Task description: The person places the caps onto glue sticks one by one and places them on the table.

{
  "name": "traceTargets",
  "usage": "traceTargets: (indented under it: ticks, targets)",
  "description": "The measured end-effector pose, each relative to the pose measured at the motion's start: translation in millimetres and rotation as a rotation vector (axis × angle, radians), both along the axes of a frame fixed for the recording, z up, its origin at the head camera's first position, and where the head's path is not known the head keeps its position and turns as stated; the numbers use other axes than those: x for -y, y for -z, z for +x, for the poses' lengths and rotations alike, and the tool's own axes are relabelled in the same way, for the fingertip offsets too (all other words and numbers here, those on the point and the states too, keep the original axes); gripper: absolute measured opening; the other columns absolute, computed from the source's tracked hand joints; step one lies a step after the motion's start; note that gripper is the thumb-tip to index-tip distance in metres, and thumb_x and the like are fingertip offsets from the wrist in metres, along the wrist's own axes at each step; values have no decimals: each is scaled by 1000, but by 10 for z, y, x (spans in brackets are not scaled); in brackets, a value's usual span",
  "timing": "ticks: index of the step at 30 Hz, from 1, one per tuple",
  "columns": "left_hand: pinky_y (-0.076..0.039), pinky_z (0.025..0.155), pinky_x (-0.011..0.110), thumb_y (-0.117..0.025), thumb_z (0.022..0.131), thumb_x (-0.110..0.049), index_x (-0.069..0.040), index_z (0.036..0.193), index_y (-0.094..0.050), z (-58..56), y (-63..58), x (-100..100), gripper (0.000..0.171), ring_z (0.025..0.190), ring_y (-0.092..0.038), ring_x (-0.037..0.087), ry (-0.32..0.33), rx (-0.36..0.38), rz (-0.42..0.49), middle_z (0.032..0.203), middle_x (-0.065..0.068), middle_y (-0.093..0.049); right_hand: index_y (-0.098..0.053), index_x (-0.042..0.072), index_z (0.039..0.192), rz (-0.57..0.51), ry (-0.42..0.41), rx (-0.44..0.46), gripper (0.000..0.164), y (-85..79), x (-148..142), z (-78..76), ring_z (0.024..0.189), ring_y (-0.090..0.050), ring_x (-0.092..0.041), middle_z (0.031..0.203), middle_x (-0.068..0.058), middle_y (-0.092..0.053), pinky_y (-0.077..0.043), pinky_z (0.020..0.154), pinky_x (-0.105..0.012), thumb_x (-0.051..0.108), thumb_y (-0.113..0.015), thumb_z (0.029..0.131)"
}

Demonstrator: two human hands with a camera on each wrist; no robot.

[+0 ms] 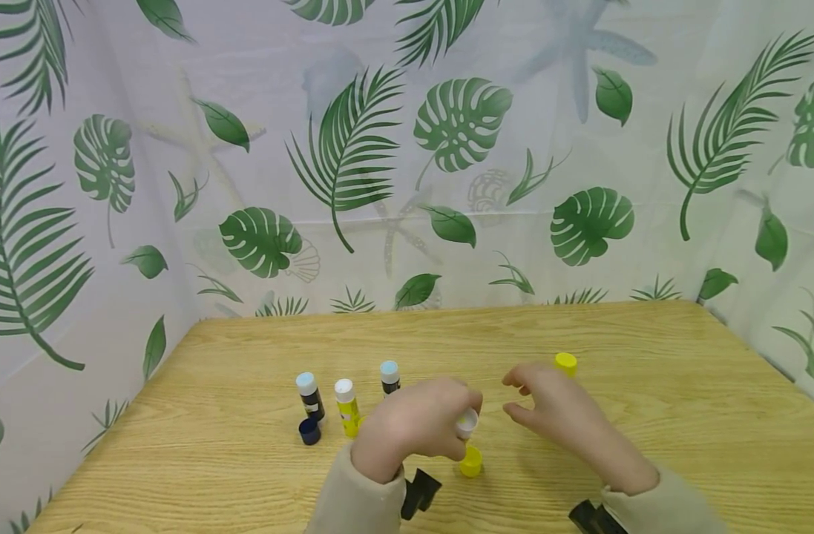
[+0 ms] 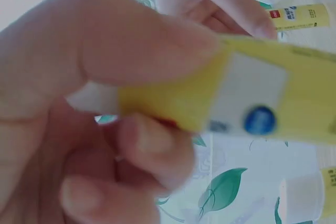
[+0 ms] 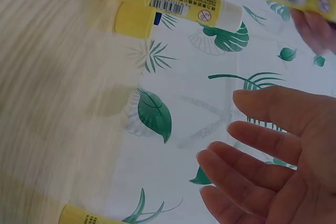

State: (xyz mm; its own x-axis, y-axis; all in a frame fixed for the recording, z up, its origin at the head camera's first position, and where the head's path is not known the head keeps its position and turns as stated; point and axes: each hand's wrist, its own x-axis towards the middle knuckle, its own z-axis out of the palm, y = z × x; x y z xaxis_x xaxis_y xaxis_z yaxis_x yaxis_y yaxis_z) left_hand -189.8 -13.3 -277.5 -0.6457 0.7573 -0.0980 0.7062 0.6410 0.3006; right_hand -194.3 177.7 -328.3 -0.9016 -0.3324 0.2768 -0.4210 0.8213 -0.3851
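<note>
My left hand (image 1: 416,423) pinches a yellow glue stick (image 2: 262,90) between thumb and fingers, held above the table. Its white end (image 1: 467,423) points toward my right hand in the head view. Below it a loose yellow cap (image 1: 470,461) rests on the table. My right hand (image 1: 556,408) hovers with its fingers parted, gently bent and holding nothing, as the right wrist view (image 3: 268,156) confirms. Just beyond that hand stands another yellow glue stick (image 1: 565,363), yellow end up and partly hidden by the hand.
Left of my hands stand a yellow glue stick with a white top (image 1: 347,409) and two dark ones with pale blue tops, one farther left (image 1: 310,398), one partly behind my left hand (image 1: 389,374). A dark blue cap (image 1: 309,431) lies near them. A leaf-patterned cloth (image 1: 380,185) hangs behind the table.
</note>
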Motion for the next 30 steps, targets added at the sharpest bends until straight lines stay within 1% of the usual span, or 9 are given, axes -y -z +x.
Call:
traceTargets:
  ticks: [5,9,12,15,17,20,23,27,30]
  targets:
    - [-35,53,13,-68,67,2,-9,84,-56,9,-26,8,24,61,-41,6,101,-102,113,74,-7,-44,-62,4,92,-5,-41,29,22,62,63,2,78,-56,-22,89,-5,-60,-47,63,-30,10,-71,73]
    - [-34,56,11,-68,66,1,-8,85,-57,-7,-27,10,24,63,-41,5,146,-185,222,76,-7,-45,-61,9,89,13,-129,-10,21,120,98,9,73,-55,-18,84,1,-60,-46,61,-27,10,-72,71]
    - [-34,58,10,-68,66,0,-9,84,-56,-22,-25,12,23,64,-42,5,156,-242,293,78,-6,-45,-60,11,89,23,-212,-18,23,159,111,14,71,-54,-15,80,5,-59,-44,61,-26,10,-73,70]
    - [-34,58,10,-68,67,0,-9,82,-54,-27,-24,18,22,64,-41,6,164,-270,371,77,-5,-45,-60,10,93,26,-261,19,27,191,139,20,73,-55,-16,85,3,-60,-44,62,-27,10,-74,70]
    - [-33,57,11,-70,68,-2,-8,82,-53,-26,-22,24,22,63,-41,7,169,-294,419,78,-4,-46,-60,10,96,28,-265,67,29,203,171,28,77,-56,-17,90,2,-60,-45,64,-29,10,-73,70]
    - [-33,57,10,-71,68,-3,-6,82,-53,-30,-15,27,23,63,-42,7,175,-342,476,78,-2,-47,-60,7,95,43,-261,121,29,217,216,48,76,-57,-19,89,-2,-61,-45,62,-31,10,-73,70]
    - [-33,57,10,-72,67,-3,-5,82,-53,-37,-6,27,24,63,-42,8,175,-366,513,79,-1,-47,-60,4,94,44,-278,163,28,231,245,69,76,-56,-18,88,-3,-61,-45,62,-30,8,-71,70]
    - [-33,57,10,-70,67,0,-6,82,-53,-46,5,28,23,62,-42,7,172,-400,532,78,-2,-47,-61,2,97,48,-312,169,30,260,263,87,79,-57,-18,92,-4,-61,-46,65,-29,6,-68,68]
    - [-33,56,11,-67,66,1,-7,82,-55,-51,10,27,21,61,-42,7,169,-460,537,78,-2,-48,-61,1,96,59,-326,171,29,280,266,92,78,-57,-15,92,-4,-62,-46,65,-28,8,-68,69]
